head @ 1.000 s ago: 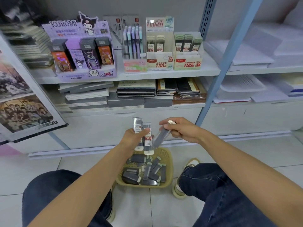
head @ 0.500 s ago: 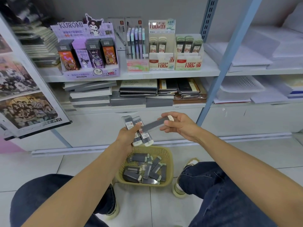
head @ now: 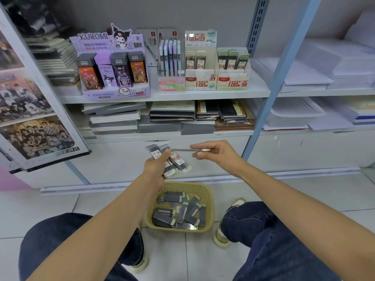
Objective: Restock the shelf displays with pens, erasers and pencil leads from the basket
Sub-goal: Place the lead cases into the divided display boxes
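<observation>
Bright, even indoor light comes from overhead, leaving soft shadow under the shelf board [head: 172, 96] at 12 o'clock. Wide-angle distortion bends the blue upright [head: 281, 78] at 1 o'clock and stretches the posters [head: 34, 136] at 9 o'clock, which are blurred. The centre is sharp; the white paper stacks [head: 349, 63] at 2 o'clock look washed out.

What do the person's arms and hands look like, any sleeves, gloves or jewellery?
The left hand and right hand are bare: no gloves, rings or watch visible. The forearms show no sleeves up to the frame's edge. Also worn: dark blue jeans, pale shoes.
</observation>
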Demonstrator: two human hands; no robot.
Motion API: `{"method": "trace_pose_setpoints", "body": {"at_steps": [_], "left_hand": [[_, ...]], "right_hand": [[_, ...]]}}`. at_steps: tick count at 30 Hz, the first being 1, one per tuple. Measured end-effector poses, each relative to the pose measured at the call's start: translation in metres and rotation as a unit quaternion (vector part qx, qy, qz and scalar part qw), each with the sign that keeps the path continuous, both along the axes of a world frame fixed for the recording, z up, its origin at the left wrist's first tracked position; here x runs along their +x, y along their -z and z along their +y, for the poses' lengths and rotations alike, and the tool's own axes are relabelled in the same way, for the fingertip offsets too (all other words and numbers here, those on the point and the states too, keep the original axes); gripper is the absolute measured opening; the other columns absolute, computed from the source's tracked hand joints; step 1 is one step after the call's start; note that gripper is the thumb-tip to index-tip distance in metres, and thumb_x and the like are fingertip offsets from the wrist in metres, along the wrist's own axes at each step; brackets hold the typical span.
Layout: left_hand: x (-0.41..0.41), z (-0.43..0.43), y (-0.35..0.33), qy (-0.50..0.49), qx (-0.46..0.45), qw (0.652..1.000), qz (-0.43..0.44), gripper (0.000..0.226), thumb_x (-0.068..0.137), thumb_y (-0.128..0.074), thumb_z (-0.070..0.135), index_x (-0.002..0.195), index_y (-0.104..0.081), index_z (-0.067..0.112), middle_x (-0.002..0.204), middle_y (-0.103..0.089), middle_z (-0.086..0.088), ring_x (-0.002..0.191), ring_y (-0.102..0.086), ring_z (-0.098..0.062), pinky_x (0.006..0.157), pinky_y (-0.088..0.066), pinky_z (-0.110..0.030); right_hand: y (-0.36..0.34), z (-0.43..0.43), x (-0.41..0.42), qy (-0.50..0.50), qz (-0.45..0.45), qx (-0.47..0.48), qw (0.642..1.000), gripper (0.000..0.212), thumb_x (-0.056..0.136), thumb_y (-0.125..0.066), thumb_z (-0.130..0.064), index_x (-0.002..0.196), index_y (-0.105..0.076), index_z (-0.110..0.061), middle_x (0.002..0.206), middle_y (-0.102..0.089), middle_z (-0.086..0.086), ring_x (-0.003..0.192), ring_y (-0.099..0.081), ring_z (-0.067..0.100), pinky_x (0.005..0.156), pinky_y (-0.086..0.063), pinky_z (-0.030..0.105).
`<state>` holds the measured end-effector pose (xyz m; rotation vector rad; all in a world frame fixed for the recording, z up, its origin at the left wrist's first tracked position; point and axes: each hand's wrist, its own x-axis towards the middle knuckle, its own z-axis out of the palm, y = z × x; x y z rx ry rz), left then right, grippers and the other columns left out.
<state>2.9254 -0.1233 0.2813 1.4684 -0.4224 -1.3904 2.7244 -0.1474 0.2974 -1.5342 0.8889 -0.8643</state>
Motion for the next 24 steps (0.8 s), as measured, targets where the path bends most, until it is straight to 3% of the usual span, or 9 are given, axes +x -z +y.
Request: {"method": "trace_pose_setpoints", "body": {"at_steps": [4,9,12,15,17,20,24], "left_hand": [[-0.002,0.002,-0.005,-0.027,-0.024,0.998,0.045,0.011,0.088,-0.069,0.014,0.087,-0.064,0.005,0.081,-0.07,-0.013,0.05,-0.069,-0.018,0.043,-0.053,-0.025],[-0.007,0.008,-0.007,-0.033,-0.025,0.998,0.042,0.013,0.082,-0.075,0.011,0.084,-0.065,0.004,0.076,-0.07,-0.01,0.05,-0.069,-0.016,0.043,-0.053,-0.023],[-0.007,0.006,-0.012,-0.045,-0.031,0.998,0.017,0.013,0.082,-0.076,0.013,0.083,-0.064,0.008,0.073,-0.071,-0.006,0.054,-0.068,-0.014,0.049,-0.055,-0.024],[-0.008,0.003,-0.021,-0.036,-0.064,0.997,0.001,0.01,0.084,-0.074,0.014,0.087,-0.066,0.009,0.079,-0.072,-0.005,0.059,-0.069,-0.014,0.056,-0.056,-0.025],[-0.009,0.0,-0.028,-0.038,-0.08,0.996,0.005,0.01,0.085,-0.073,0.014,0.091,-0.066,0.011,0.082,-0.072,-0.004,0.062,-0.07,-0.015,0.059,-0.057,-0.026],[-0.01,-0.002,-0.038,-0.035,-0.092,0.995,0.01,0.018,0.086,-0.072,0.014,0.101,-0.065,0.01,0.089,-0.072,-0.006,0.073,-0.07,-0.019,0.065,-0.056,-0.03],[-0.01,-0.006,-0.053,-0.002,-0.116,0.993,0.034,0.008,0.088,-0.069,0.011,0.095,-0.065,0.008,0.082,-0.075,-0.008,0.065,-0.072,-0.018,0.057,-0.058,-0.028]], "right_hand": [[0.007,0.012,0.004,-0.027,0.048,-0.039,0.998,0.041,0.081,-0.07,0.006,0.121,-0.064,-0.001,0.127,-0.062,0.009,0.112,-0.062,0.015,0.091,-0.05,0.022],[0.008,0.018,0.008,-0.045,0.106,-0.131,0.985,0.037,0.083,-0.072,-0.004,0.119,-0.069,-0.012,0.128,-0.06,-0.002,0.119,-0.054,0.006,0.097,-0.044,0.02],[0.006,0.022,0.009,-0.064,0.111,-0.13,0.983,0.046,0.084,-0.073,-0.012,0.128,-0.062,-0.022,0.133,-0.053,-0.008,0.119,-0.052,0.007,0.091,-0.044,0.018],[0.006,0.026,0.011,-0.003,0.046,-0.056,0.997,0.065,0.086,-0.071,-0.027,0.142,-0.04,-0.036,0.141,-0.039,-0.011,0.109,-0.058,0.012,0.083,-0.052,0.026],[0.002,0.025,0.015,0.056,-0.015,0.04,0.998,0.064,0.09,-0.064,-0.029,0.146,-0.032,-0.029,0.14,-0.042,-0.005,0.097,-0.065,0.018,0.075,-0.057,0.029],[-0.005,0.02,0.018,0.049,-0.117,0.187,0.974,0.043,0.094,-0.059,-0.016,0.134,-0.046,-0.004,0.116,-0.064,0.014,0.088,-0.07,0.024,0.073,-0.058,0.028],[-0.019,0.007,0.018,0.091,-0.123,0.188,0.97,0.028,0.091,-0.061,-0.006,0.119,-0.061,0.001,0.086,-0.07,0.006,0.067,-0.064,0.011,0.064,-0.054,0.018]]}}
